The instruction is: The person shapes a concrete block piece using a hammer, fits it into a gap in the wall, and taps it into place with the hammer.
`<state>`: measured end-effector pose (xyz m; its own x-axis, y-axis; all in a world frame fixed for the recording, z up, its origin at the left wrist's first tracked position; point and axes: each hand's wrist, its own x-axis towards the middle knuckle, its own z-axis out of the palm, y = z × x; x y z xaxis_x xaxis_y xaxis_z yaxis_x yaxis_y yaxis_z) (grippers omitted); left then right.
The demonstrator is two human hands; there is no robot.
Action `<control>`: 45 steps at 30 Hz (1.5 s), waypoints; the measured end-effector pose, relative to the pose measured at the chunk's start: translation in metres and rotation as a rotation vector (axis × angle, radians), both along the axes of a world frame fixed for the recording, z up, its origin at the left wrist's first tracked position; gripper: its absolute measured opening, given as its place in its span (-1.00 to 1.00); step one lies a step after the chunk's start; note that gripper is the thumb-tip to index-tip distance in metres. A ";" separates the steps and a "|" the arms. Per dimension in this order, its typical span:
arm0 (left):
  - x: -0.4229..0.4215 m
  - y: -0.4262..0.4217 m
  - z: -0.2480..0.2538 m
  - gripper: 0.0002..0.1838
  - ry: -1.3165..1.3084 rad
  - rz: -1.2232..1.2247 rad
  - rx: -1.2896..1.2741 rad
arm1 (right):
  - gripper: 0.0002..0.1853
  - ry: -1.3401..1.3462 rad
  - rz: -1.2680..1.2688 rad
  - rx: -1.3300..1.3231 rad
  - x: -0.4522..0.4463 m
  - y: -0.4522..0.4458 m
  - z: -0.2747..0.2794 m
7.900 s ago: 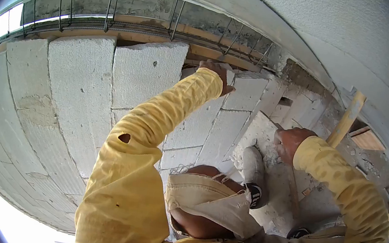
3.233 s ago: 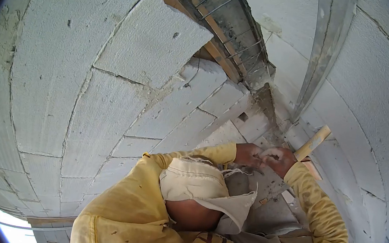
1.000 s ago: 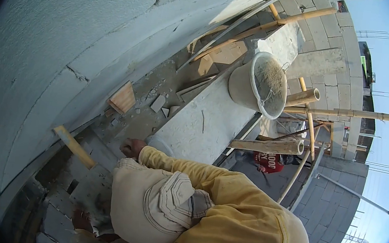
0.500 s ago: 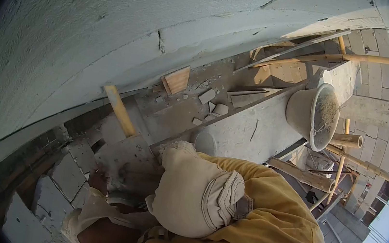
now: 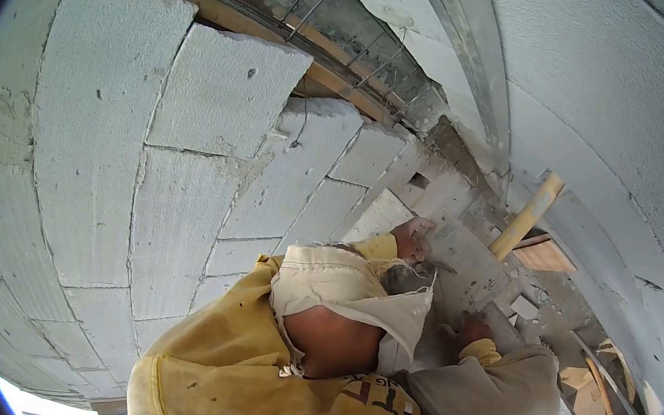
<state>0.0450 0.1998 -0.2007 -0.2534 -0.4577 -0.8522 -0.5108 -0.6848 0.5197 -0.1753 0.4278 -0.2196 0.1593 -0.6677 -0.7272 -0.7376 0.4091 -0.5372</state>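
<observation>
My left hand (image 5: 411, 239) is beside a pale block piece (image 5: 381, 216) at the foot of the block wall (image 5: 195, 108), its fingers apart and nothing visible between them. Lower and to the right, my right hand (image 5: 472, 333) reaches down past my knee, close to a grey slab (image 5: 504, 328). Its fingers are blurred and partly hidden, so any grip cannot be made out. Torn pale cloth (image 5: 340, 279) lies over my other knee and hides part of my left forearm.
A wooden post (image 5: 528, 217) leans near the right-hand wall (image 5: 595, 157), with a brown board (image 5: 546, 255) and a small white block (image 5: 524, 307) beyond it. Steel bars (image 5: 248, 10) run above the block wall, with upright stirrups along them.
The view has swung away from the plank walkway and bucket, back to the block wall and the rubble corner. Both my hands now show in that corner.
</observation>
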 end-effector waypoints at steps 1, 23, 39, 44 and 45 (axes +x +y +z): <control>0.002 0.000 0.000 -0.47 0.011 -0.006 -0.001 | -0.17 -0.002 -0.023 0.023 -0.002 -0.001 0.008; 0.004 -0.007 0.001 -0.73 0.124 0.127 -0.043 | -0.36 -0.176 -0.153 -0.036 -0.013 0.014 0.001; -0.113 -0.091 0.003 -0.83 0.232 -1.064 -0.349 | -0.65 0.348 -1.398 -0.201 -0.095 0.210 0.114; -0.166 -0.118 0.029 -0.75 0.350 -1.140 -0.427 | -0.58 0.813 -1.868 -0.244 -0.162 0.284 0.118; -0.176 -0.116 0.036 -0.78 0.325 -1.207 -0.448 | -0.60 0.857 -1.912 -0.240 -0.189 0.307 0.100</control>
<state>-0.1309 0.0834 -0.1647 -0.8590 -0.0264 -0.5113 -0.4836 0.3697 0.7934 -0.3640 0.7344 -0.1192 -0.9190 0.3740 -0.1249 0.3819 0.7652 -0.5183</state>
